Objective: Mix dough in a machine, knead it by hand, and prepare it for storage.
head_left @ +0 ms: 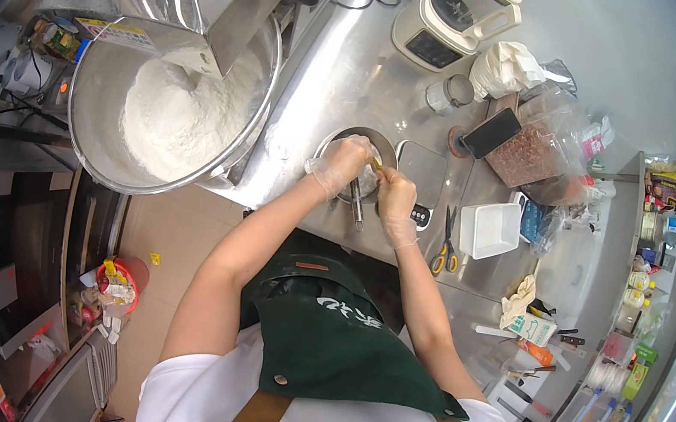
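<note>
My left hand (346, 163), in a clear plastic glove, is over a round metal bowl (385, 142) on the steel counter. My right hand (397, 199), also gloved, is just to its right at the bowl's near right edge. The fingers of both hands are closed on a small yellowish packet (376, 165), which they mostly cover. Some white stuff shows in the bowl, but the hands hide much of it. A metal handle (358, 210) sticks out over the bowl's near side; its other end is hidden. A flat scale (422, 171) lies right beside the bowl.
A big mixer bowl (99, 171) of white flour (186, 116) stands at the left. Scissors (448, 245), a white tray (491, 229), a phone (492, 135), a lidded glass jar (447, 95) and a blender (449, 18) are to the right. Knives lie nearer me.
</note>
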Demonstrator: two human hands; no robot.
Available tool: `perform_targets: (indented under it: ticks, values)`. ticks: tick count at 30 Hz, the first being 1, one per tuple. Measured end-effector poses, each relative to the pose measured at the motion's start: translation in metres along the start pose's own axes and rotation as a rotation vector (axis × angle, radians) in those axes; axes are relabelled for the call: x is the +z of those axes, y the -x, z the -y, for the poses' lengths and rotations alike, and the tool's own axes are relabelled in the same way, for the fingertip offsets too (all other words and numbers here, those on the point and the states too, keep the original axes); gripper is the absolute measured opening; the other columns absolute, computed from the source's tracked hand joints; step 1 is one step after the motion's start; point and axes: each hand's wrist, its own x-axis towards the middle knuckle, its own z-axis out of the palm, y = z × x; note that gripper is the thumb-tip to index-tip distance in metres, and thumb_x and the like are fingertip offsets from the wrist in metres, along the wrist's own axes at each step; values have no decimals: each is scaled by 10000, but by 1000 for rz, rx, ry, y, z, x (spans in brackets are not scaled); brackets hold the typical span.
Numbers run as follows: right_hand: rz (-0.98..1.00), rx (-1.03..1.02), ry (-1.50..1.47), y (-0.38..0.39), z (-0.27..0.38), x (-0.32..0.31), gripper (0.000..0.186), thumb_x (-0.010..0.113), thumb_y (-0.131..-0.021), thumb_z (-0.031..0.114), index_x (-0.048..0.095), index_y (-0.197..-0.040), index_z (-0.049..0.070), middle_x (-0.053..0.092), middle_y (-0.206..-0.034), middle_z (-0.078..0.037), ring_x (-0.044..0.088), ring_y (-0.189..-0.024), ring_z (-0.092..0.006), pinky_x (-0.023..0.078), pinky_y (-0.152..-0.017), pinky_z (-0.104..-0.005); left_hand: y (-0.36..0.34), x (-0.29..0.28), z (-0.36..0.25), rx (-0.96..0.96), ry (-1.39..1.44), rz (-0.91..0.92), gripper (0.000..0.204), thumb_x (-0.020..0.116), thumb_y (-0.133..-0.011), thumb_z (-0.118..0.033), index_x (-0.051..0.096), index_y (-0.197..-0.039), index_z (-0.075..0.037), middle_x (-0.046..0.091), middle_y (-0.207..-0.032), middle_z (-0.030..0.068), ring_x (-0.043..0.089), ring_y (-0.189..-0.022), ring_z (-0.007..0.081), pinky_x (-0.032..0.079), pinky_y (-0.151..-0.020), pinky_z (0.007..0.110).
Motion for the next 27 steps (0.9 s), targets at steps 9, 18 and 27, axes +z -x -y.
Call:
perform_targets:
  ticks: [9, 18, 27]
  values:
    - [57, 169, 35, 0, -2, 1, 120, 645, -828, 69, 719, -913, 29, 654, -716, -190, 657, -644, -319, 503, -614, -383, 6, 0, 1, -13, 30, 19, 87, 643, -753, -95, 706, -805, -65, 653, -819, 98, 651, -780, 271, 530, -699, 362]
    - [-24, 4, -27, 0, -11, 5, 109, 634, -830, 54, 712, -897, 18, 656, -719, -183, 663, -650, -313, 500, -610, -384, 6, -4, -12, 42, -54, 3, 124, 588, -740, -34, 692, -798, -68, 640, -835, 89, 650, -808, 264, 531, -690, 356]
    - [7, 35, -17, -8, -1, -3, 130, 623, -851, 54, 707, -945, 23, 661, -723, -182, 667, -643, -302, 506, -607, -368, 3, -11, -7, 55, -156, 18, 116, 606, -746, -55, 683, -830, -75, 649, -879, 71, 653, -818, 268, 533, -676, 357]
